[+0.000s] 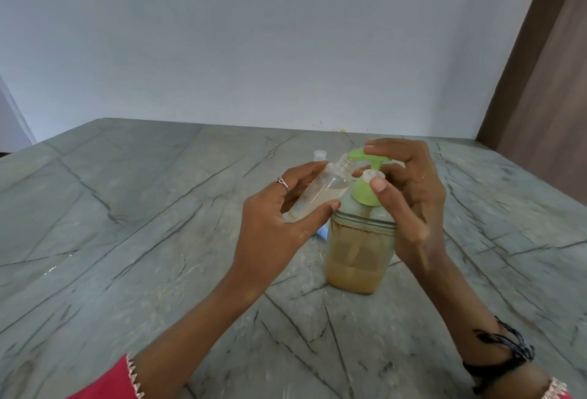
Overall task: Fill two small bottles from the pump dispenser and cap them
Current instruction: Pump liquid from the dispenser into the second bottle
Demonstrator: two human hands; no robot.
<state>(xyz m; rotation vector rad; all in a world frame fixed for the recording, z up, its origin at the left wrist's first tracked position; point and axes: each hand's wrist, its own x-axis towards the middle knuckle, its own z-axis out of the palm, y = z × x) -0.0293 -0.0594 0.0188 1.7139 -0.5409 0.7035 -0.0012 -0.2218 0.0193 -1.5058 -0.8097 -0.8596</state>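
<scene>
The pump dispenser (359, 255) is a clear jar of brownish liquid with a green pump head (362, 154), standing on the stone counter at centre right. My left hand (279, 224) grips a small clear bottle (320, 194), tilted, partly filled with pale liquid. Its open neck sits just under the green nozzle. My right hand (409, 189) lies over the pump with the index finger on the pump head, while thumb and a fingertip pinch a small white cap (371, 175). Behind my left hand the clear capped top of a second small bottle (320, 154) shows; its body is hidden.
The grey veined stone counter (127, 224) ends at a pale wall behind. A brown wooden panel (546, 81) rises at the far right. A small blue-white piece (322, 234) peeks out under my left hand beside the jar.
</scene>
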